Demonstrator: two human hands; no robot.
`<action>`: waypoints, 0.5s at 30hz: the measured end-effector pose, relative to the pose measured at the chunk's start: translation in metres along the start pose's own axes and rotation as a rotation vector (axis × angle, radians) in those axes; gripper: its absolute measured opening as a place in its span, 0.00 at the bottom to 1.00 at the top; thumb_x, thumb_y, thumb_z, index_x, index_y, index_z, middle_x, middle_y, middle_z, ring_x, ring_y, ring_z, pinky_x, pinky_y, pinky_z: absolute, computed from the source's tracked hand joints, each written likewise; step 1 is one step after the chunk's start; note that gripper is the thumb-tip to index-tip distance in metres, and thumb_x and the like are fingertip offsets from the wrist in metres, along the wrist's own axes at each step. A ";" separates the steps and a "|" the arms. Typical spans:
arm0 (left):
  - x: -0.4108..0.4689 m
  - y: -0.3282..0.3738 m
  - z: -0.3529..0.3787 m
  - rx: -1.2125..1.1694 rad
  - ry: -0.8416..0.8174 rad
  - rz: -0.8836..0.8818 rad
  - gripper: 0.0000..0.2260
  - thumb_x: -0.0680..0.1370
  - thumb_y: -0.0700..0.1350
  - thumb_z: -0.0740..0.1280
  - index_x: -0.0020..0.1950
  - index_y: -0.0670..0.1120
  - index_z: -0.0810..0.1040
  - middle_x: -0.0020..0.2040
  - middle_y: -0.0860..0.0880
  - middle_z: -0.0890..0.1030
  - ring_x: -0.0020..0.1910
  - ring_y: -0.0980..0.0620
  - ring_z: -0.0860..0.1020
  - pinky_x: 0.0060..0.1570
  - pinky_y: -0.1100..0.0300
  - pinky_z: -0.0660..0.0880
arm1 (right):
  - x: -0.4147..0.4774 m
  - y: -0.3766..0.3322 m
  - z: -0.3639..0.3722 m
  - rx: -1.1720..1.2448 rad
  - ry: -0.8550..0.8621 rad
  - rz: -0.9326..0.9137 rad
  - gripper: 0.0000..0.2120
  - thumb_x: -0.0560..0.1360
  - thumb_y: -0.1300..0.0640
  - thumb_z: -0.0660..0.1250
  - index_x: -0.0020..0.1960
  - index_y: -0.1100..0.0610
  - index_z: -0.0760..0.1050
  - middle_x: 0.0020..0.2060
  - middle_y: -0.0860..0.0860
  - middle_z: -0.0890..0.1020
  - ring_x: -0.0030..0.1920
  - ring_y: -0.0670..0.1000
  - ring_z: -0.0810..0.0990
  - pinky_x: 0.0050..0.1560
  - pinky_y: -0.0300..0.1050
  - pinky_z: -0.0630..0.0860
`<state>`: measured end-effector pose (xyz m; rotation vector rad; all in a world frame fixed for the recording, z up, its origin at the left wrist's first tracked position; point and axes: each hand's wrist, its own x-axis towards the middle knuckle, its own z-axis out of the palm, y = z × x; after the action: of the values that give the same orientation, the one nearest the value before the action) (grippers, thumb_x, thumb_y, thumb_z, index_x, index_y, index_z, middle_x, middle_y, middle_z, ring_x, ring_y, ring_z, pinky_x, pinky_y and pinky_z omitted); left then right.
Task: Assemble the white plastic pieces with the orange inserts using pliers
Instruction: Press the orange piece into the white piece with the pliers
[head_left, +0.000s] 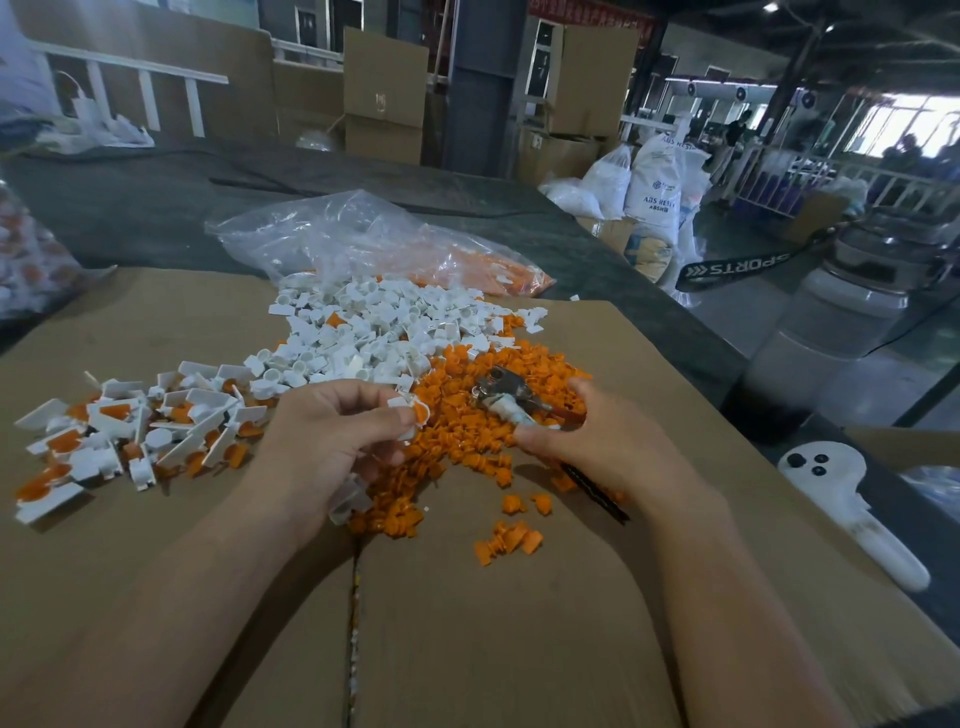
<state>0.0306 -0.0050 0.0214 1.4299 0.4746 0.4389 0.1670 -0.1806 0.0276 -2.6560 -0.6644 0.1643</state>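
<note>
Head view of an assembly station. A cardboard sheet (467, 623) covers the near part of the dark bench (156, 197) and carries all the loose parts. The left hand (332, 431) lies just left of centre; its grip is closed in a pinch, thumb and fingers holding a white piece (415, 413) with an orange insert seated in its rounded end. At 3 o'clock from it, apart from it, the right hand (587, 441) has its grip curled round the handles of the pliers (501, 395), whose metal head points toward 10 o'clock above the orange heap. A small white part sits against the head; whether the jaws clamp it cannot be told. The orange inserts (524, 364) form a heap beneath and between both hands, with stragglers at 6 o'clock. The white plastic pieces (374, 327) are heaped at 12 o'clock from the left hand, touching the orange heap. The assembled pieces (119, 431), white with orange showing, lie scattered at 9 o'clock. A clear plastic bag (332, 234) holding more white and orange parts lies at 12 o'clock beyond the heaps. A white handheld device (852, 504) rests at 3 o'clock near the bench's edge. White sacks (654, 187) stand on the floor at 2 o'clock.
</note>
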 end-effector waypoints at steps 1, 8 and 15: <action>0.000 -0.001 0.000 0.003 -0.004 0.007 0.02 0.70 0.35 0.70 0.39 0.39 0.79 0.26 0.50 0.79 0.23 0.57 0.75 0.22 0.68 0.69 | 0.001 0.002 0.001 -0.068 -0.063 0.017 0.48 0.64 0.31 0.66 0.74 0.54 0.55 0.72 0.52 0.63 0.70 0.54 0.63 0.67 0.53 0.62; 0.002 -0.003 -0.002 -0.002 -0.018 0.018 0.02 0.70 0.35 0.70 0.38 0.40 0.79 0.27 0.50 0.79 0.24 0.57 0.76 0.22 0.68 0.70 | 0.004 0.004 0.005 -0.238 -0.105 0.053 0.46 0.63 0.33 0.70 0.73 0.52 0.57 0.71 0.52 0.64 0.70 0.56 0.61 0.67 0.56 0.60; 0.002 -0.005 -0.002 0.009 -0.039 0.039 0.02 0.72 0.34 0.68 0.40 0.40 0.77 0.24 0.50 0.78 0.21 0.59 0.74 0.19 0.68 0.68 | 0.002 -0.005 0.003 -0.145 0.046 0.057 0.23 0.63 0.50 0.71 0.56 0.54 0.72 0.49 0.52 0.75 0.50 0.54 0.73 0.52 0.53 0.73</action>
<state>0.0311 -0.0026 0.0157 1.4555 0.4188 0.4399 0.1659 -0.1749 0.0264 -2.8101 -0.6078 0.0731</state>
